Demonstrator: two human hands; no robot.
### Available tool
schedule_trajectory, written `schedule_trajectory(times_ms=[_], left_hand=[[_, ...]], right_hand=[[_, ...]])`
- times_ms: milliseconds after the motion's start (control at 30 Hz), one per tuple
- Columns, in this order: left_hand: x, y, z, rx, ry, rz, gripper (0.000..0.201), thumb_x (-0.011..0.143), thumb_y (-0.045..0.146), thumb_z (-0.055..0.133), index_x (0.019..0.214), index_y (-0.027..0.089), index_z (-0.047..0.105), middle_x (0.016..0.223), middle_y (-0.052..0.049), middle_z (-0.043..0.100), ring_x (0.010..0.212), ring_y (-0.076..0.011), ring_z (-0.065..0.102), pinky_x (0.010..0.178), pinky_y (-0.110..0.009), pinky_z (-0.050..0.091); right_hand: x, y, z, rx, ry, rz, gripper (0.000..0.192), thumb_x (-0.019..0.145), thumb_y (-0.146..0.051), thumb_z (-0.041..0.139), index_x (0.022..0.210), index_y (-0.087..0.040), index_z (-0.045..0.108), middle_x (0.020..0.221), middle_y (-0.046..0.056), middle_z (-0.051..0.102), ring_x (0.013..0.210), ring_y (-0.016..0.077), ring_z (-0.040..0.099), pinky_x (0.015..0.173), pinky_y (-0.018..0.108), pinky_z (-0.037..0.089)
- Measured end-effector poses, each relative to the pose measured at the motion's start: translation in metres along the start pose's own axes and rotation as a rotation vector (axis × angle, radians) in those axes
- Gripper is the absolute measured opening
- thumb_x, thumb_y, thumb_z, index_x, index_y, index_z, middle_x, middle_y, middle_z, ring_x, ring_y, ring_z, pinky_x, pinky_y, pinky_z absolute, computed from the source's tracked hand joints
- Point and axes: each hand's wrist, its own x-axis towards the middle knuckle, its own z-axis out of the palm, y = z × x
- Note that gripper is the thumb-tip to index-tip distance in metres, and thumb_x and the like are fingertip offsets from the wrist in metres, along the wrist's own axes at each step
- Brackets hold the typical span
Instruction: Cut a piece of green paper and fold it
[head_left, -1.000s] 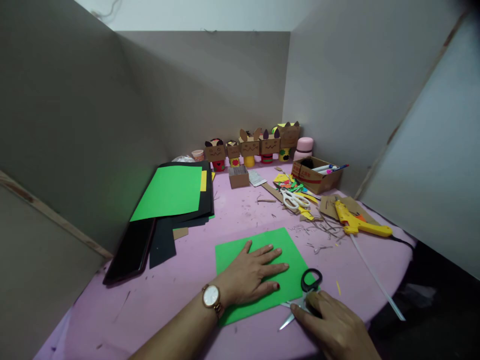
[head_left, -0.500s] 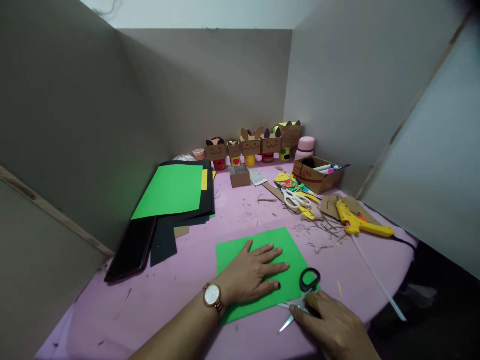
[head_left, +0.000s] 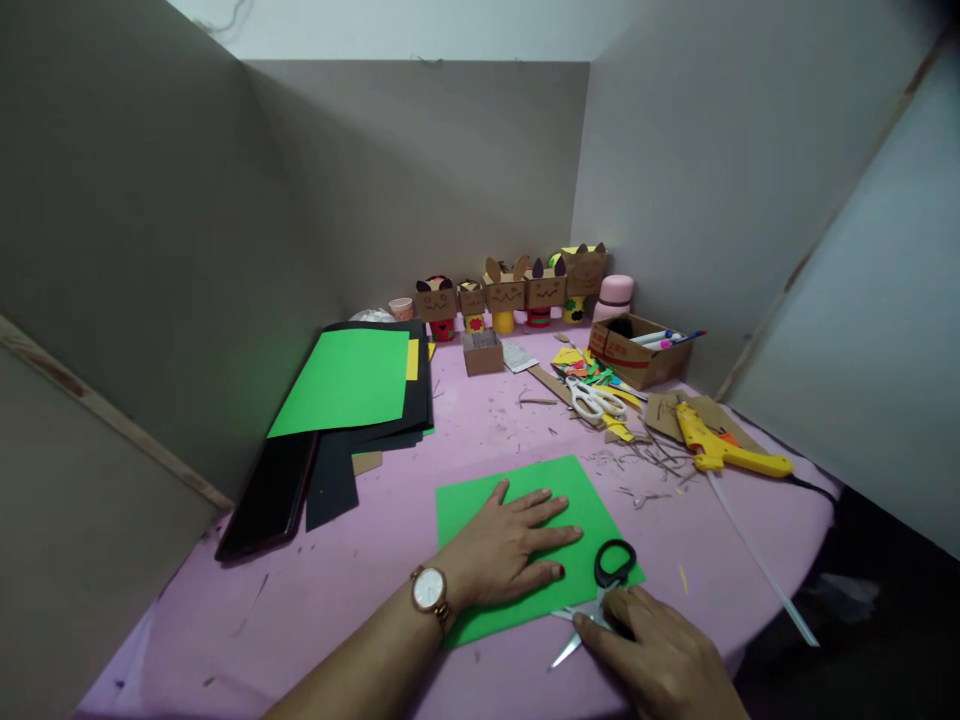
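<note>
A green sheet of paper (head_left: 469,505) lies on the pink table in front of me. My left hand (head_left: 514,545) is pressed flat on it with the fingers spread, a watch (head_left: 429,590) on its wrist. At the sheet's near right corner my right hand (head_left: 660,645) grips a pair of black-handled scissors (head_left: 615,565). The blades are parted and point left along the sheet's near edge. One handle loop overlaps the green paper; the other is mostly hidden by my right hand.
At left, green and black sheets (head_left: 352,375) lie by a dark tablet-like slab (head_left: 270,495). Right are a yellow glue gun (head_left: 724,455), white scissors (head_left: 592,398), paper scraps and an open cardboard box (head_left: 637,355). Several cardboard animal figures (head_left: 504,293) stand behind. Grey panels enclose the table.
The scissors and my right hand have shifted slightly left along the near edge of the green sheet. My left hand stays spread on the paper. The whole view has moved a little.
</note>
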Motion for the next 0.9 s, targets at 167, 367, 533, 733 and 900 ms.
schedule_trajectory(times_ms=[167,367,533,733,900], left_hand=[[0.000,0.001,-0.001,0.000,-0.007,0.001,0.047,0.091,0.051,0.030,0.135,0.036,0.034,0.148,-0.003,0.032,0.135,-0.0285,0.027,0.103,-0.067,0.015],[0.001,0.003,-0.002,-0.002,-0.009,-0.007,0.045,0.091,0.049,0.033,0.134,0.036,0.034,0.148,-0.004,0.032,0.135,-0.0276,0.026,0.100,-0.070,0.016],[0.000,0.003,-0.002,-0.006,-0.007,-0.005,0.046,0.091,0.049,0.033,0.134,0.036,0.035,0.148,-0.004,0.032,0.135,-0.0276,0.026,0.100,-0.070,0.016],[0.000,0.003,-0.002,0.000,0.000,-0.004,0.046,0.090,0.050,0.033,0.134,0.035,0.036,0.148,-0.004,0.032,0.135,-0.0274,0.026,0.100,-0.069,0.017],[-0.001,0.003,-0.002,-0.001,-0.001,0.002,0.046,0.090,0.050,0.032,0.133,0.035,0.037,0.148,-0.004,0.033,0.135,-0.0283,0.027,0.101,-0.069,0.017]], right_hand=[[0.000,-0.003,0.002,-0.019,0.033,0.011,0.038,0.092,-0.013,0.030,0.093,-0.022,0.067,0.068,0.007,0.065,0.059,0.0166,0.059,0.052,0.025,0.047],[0.004,-0.010,0.007,-0.017,0.038,0.043,0.038,0.094,-0.017,0.028,0.092,-0.022,0.066,0.070,0.007,0.066,0.062,0.0177,0.061,0.054,0.026,0.049],[0.003,-0.013,0.007,-0.037,0.077,0.040,0.039,0.093,-0.012,0.029,0.090,-0.022,0.066,0.067,0.006,0.065,0.059,0.0165,0.061,0.053,0.024,0.048],[0.006,-0.019,0.008,-0.039,0.025,0.061,0.036,0.092,-0.012,0.032,0.093,-0.023,0.067,0.070,0.007,0.066,0.063,0.0177,0.063,0.055,0.025,0.050],[0.004,-0.021,0.008,-0.056,0.032,0.049,0.036,0.092,-0.011,0.034,0.092,-0.024,0.067,0.073,0.006,0.068,0.067,0.0175,0.065,0.058,0.025,0.051]])
